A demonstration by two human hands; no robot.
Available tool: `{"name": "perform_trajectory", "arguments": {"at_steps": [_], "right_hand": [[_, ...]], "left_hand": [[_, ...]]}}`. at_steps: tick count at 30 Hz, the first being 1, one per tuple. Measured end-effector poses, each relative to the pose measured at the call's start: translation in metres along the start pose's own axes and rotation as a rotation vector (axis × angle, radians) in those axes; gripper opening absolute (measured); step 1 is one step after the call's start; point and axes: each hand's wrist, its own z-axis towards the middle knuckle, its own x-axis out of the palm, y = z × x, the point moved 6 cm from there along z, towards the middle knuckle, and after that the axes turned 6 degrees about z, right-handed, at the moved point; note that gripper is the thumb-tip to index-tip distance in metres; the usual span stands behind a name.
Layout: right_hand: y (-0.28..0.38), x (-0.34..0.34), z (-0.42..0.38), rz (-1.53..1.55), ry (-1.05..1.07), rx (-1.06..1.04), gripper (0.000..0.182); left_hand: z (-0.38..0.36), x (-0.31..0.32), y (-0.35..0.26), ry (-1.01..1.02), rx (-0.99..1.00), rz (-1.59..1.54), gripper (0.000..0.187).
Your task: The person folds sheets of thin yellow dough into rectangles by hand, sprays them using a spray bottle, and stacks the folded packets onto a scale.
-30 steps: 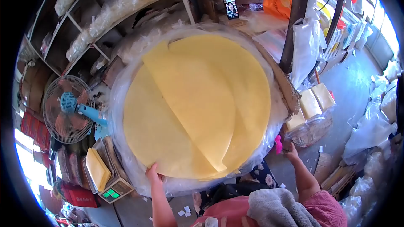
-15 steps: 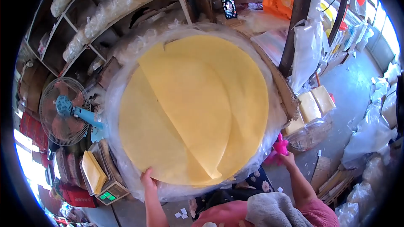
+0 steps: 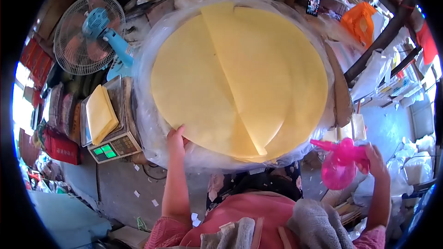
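Note:
Large round yellow sheets (image 3: 184, 83) lie on a round surface covered with clear plastic (image 3: 144, 106). A folded-over part with a straight edge runs across them down to a point near the front rim. My left hand (image 3: 177, 139) is at the front left edge of the sheets, its fingers pressed together on that edge. My right hand (image 3: 373, 160) is to the right of the round surface, wrapped round the top of a pink spray bottle (image 3: 340, 166). The bottle's nozzle points left, towards the sheets.
A blue fan (image 3: 96, 25) stands at the left. Below it, a scale (image 3: 115, 148) carries folded yellow sheets (image 3: 100, 115). A phone (image 3: 313, 3) and an orange bag (image 3: 359, 23) are at the back right. A dark post (image 3: 380, 44) slants at the right.
The view has shifted, so the fan and scale sit nearer. My right hand has raised the pink spray bottle from low beside the round surface. My left hand stays at the sheets' edge.

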Motion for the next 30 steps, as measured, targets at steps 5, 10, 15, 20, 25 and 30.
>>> {"name": "perform_trajectory", "arguments": {"at_steps": [5,10,15,20,25,30], "right_hand": [[0.09,0.083,0.044,-0.319,0.407,-0.113,0.044],[0.178,0.153,0.092,-0.3,0.305,-0.352,0.039],[0.221,0.157,0.122,0.272,0.329,-0.413,0.038],[0.209,0.144,0.104,0.345,0.328,-0.343,0.037],[0.147,0.1,0.067,0.27,0.246,-0.044,0.048],[0.041,0.02,0.024,0.413,0.182,0.181,0.057]], "left_hand": [[-0.011,0.005,-0.008,0.064,0.022,-0.03,0.033],[-0.008,0.005,-0.006,0.099,0.046,-0.08,0.029],[-0.007,0.002,-0.003,0.044,0.061,-0.049,0.019],[-0.006,0.001,-0.002,0.004,0.072,-0.029,0.02],[-0.002,-0.001,0.001,0.014,0.063,-0.006,0.022],[0.002,-0.001,0.004,0.015,0.064,-0.06,0.019]]}}
